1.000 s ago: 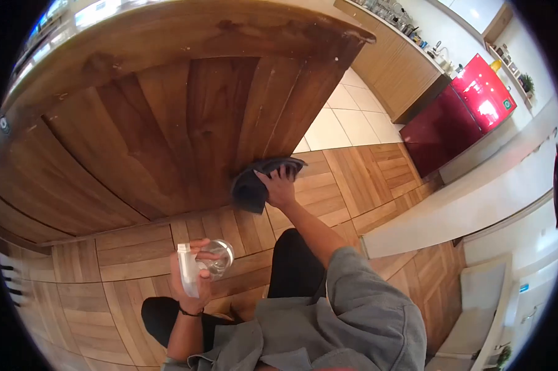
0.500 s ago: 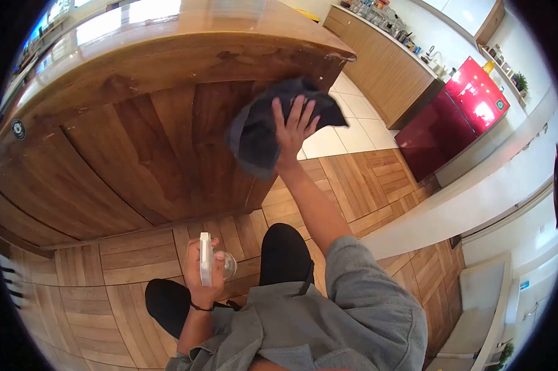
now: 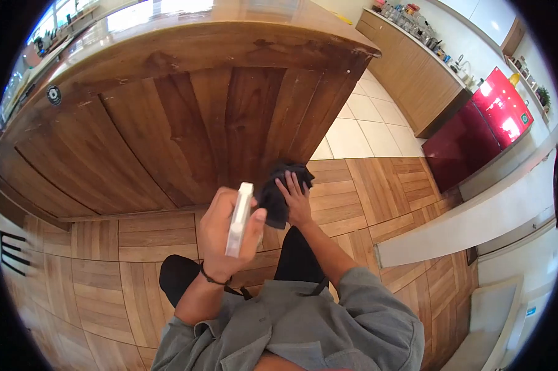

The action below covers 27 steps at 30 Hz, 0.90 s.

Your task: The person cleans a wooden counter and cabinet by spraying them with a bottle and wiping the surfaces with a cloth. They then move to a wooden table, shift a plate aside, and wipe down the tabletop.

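My left hand [image 3: 224, 232] is closed around a white-topped spray bottle [image 3: 239, 216], held up in front of my body; its lower part is hidden by the hand. Lower on the wooden counter panel [image 3: 195, 127], near its bottom right corner, my right hand [image 3: 296, 199] presses on a dark cloth [image 3: 275, 201]. The fingers lie spread across the cloth, which is bunched up and hangs down beneath the palm. From this angle I cannot tell how firmly the cloth touches the wood.
A glossy counter top [image 3: 229, 13] overhangs the panel, which bears a round black sticker [image 3: 54, 94]. Wood parquet [image 3: 152, 238] lies underfoot, with pale tiles [image 3: 368, 133] beyond the corner. A red fridge [image 3: 477, 130] and a kitchen cabinet [image 3: 408, 71] stand at the right back.
My right hand has moved down the panel with the cloth, which is now more bunched. My left hand has risen with the spray bottle, closer to the camera. The view has shifted slightly.
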Each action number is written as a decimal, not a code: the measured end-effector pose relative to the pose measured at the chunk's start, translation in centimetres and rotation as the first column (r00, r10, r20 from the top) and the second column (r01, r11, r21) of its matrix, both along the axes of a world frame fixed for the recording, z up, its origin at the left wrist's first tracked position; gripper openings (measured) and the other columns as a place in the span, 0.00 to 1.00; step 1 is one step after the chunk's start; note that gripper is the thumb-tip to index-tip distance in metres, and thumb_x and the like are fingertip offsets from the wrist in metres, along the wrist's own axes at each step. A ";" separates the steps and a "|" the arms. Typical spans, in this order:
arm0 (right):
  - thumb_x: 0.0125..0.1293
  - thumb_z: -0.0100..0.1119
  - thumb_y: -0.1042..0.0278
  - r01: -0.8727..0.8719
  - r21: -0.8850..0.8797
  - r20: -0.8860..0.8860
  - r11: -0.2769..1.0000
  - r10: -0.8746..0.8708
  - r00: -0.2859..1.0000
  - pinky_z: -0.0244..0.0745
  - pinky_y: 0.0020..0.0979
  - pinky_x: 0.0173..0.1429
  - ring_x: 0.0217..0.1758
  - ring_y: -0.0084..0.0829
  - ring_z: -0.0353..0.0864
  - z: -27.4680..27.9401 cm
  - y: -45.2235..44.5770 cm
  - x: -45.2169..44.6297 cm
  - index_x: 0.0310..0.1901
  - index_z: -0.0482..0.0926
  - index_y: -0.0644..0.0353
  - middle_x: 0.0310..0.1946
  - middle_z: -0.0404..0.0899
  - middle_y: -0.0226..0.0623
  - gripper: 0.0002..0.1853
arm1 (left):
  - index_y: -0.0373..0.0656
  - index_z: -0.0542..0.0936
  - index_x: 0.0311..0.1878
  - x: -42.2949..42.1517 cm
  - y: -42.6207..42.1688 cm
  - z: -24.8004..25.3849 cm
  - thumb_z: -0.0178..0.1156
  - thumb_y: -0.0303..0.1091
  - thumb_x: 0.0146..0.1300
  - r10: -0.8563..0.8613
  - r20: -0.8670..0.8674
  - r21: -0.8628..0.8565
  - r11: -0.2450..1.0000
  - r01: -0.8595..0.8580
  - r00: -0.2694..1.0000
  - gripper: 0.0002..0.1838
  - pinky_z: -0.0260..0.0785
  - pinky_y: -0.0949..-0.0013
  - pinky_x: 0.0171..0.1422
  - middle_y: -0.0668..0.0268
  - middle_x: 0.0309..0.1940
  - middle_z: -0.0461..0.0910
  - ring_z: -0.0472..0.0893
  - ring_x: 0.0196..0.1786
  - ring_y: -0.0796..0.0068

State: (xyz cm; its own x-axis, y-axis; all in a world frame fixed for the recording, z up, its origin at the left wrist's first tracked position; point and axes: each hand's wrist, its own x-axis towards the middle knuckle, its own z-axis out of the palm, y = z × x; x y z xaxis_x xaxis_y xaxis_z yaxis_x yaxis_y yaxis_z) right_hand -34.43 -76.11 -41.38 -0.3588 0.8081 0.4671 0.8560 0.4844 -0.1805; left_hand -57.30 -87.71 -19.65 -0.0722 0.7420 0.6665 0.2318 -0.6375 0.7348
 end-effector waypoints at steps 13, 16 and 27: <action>0.59 0.60 0.63 0.070 -0.227 -0.073 0.971 -0.089 0.993 0.39 0.56 0.78 0.84 0.42 0.41 -5.4 -9.9 -1.0 0.74 0.59 0.51 0.80 0.44 0.46 0.39 | 0.36 0.74 0.35 4.9 3.3 4.9 0.67 0.24 0.56 -0.101 -0.007 0.014 0.995 0.102 0.995 0.10 0.73 0.65 0.36 0.55 0.31 0.79 0.81 0.31 0.60; 0.59 0.60 0.64 0.062 -0.239 -0.014 0.969 -0.068 0.998 0.40 0.57 0.78 0.84 0.44 0.42 -5.8 -9.9 -0.8 0.68 0.65 0.57 0.80 0.46 0.48 0.34 | 0.36 0.77 0.38 5.5 3.4 5.2 0.66 0.25 0.59 -0.101 -0.024 0.082 0.991 0.102 0.995 0.08 0.70 0.74 0.36 0.64 0.29 0.80 0.78 0.30 0.80; 0.65 0.54 0.53 0.030 -0.214 -0.078 0.976 -0.047 0.996 0.43 0.56 0.76 0.84 0.44 0.44 -5.0 -9.6 -1.3 0.77 0.57 0.43 0.81 0.45 0.45 0.38 | 0.37 0.77 0.40 -4.0 2.0 4.4 0.62 0.26 0.64 0.269 0.258 -0.060 0.963 -0.262 0.928 0.05 0.69 0.76 0.38 0.70 0.32 0.78 0.75 0.35 0.85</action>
